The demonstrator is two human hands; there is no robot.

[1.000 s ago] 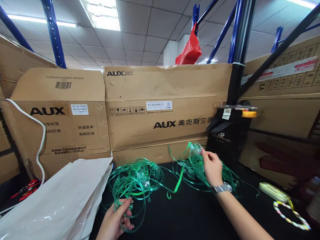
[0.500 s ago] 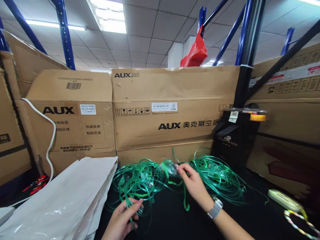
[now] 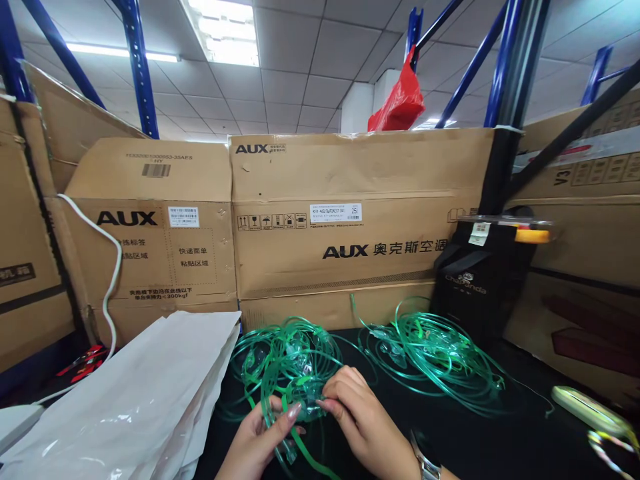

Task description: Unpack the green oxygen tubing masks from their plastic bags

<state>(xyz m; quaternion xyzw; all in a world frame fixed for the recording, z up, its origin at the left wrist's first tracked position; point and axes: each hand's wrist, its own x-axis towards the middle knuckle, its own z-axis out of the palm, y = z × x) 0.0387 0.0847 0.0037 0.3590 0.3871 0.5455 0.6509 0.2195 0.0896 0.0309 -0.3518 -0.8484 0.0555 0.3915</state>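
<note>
My left hand (image 3: 263, 437) is closed, thumb against fingers, around strands of clear green tubing (image 3: 269, 383) in front of a tangled coil. Right beside it, my right hand (image 3: 363, 420) pinches the edge of a see-through green plastic mask (image 3: 311, 392), which looks like an oxygen mask. A bright green strap (image 3: 313, 459) hangs below my left fingers. Behind both hands lies the left heap of tubing (image 3: 300, 343), with clear plastic parts tangled in it. My fingers partly hide the mask and the tube ends.
A second heap of green tubing (image 3: 440, 347) lies to the right on the black surface. White plastic bags (image 3: 150, 380) are stacked at left. Cardboard boxes (image 3: 280, 260) wall off the back. A black bag (image 3: 467, 283) stands at back right, and a pale yellow case (image 3: 590, 407) lies near the right edge.
My right hand has come left and nearer with the mask, from between the two heaps to beside my left hand. My left hand has shifted slightly right, still gripping tubing.
</note>
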